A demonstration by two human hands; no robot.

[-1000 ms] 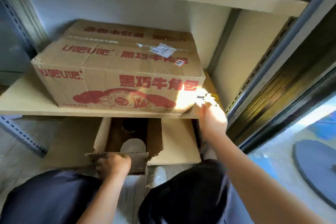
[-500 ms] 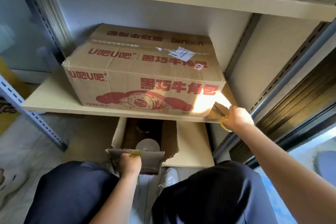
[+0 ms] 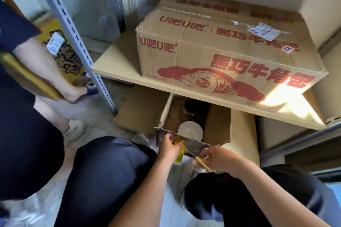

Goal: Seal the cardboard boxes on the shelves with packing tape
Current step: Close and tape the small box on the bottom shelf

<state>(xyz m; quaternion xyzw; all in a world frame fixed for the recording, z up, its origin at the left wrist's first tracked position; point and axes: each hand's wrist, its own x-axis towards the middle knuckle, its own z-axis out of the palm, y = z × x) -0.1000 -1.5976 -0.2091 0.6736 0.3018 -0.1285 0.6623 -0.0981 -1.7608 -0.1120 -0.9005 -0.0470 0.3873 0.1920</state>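
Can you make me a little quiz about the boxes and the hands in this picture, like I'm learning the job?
1. True or false: the printed box on the shelf has its top flaps closed.
2. Which hand holds the yellow tape roll? A) the left hand B) the right hand C) neither
3. Fill in: the open box sits ____ the shelf.

Key
1. True: its flaps lie flat and a white label is stuck on top.
2. A: the left hand's fingers grip the roll at the box's near flap, while the right hand pinches a thin yellowish strip that looks like the tape's end.
3. Below: it stands on the floor, with a round whitish lid showing inside.
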